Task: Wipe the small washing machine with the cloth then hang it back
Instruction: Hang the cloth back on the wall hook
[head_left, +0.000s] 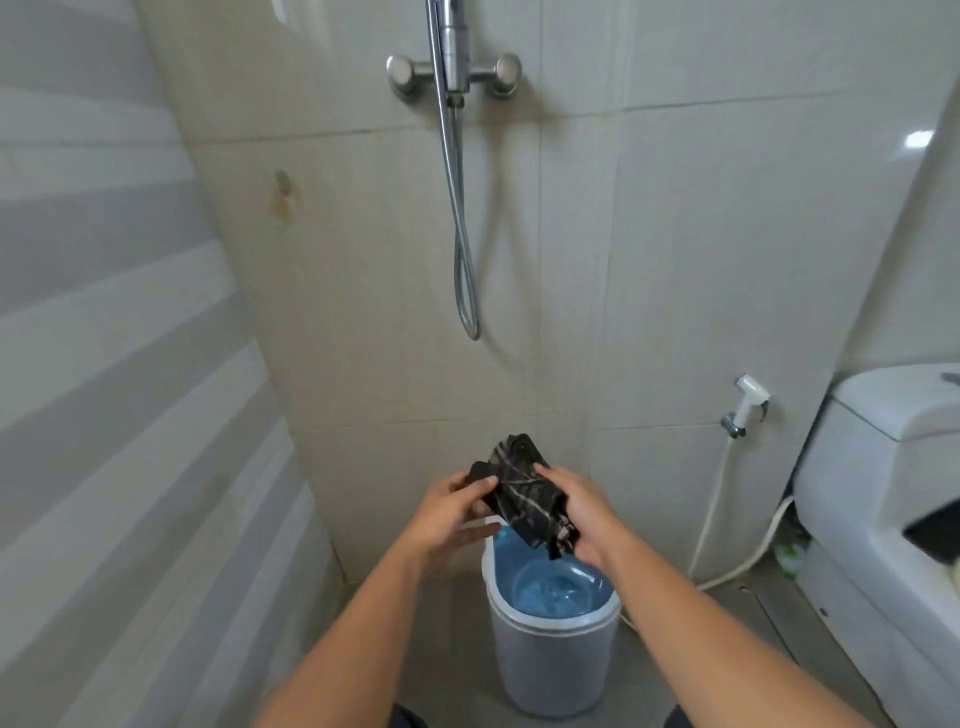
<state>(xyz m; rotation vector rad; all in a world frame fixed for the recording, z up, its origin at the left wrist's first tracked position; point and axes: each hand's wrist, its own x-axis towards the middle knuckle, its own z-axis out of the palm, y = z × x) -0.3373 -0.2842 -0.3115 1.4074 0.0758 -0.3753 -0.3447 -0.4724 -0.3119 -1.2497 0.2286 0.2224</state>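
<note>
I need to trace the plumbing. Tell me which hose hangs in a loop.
The metal shower hose, hanging from the mixer in a loop. The white sprayer hose instead runs down to the floor.

I face a pale tiled wall (675, 249) with a chrome shower tap (453, 73) and looped hose (464, 260); a white toilet (883, 519) stands at my right, spray nozzle (748, 399) beside it.

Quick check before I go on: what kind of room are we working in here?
A tiled bathroom, most likely in a home: a shower mixer with its hose on the wall, a toilet at right, and a bidet sprayer beside it.
</note>
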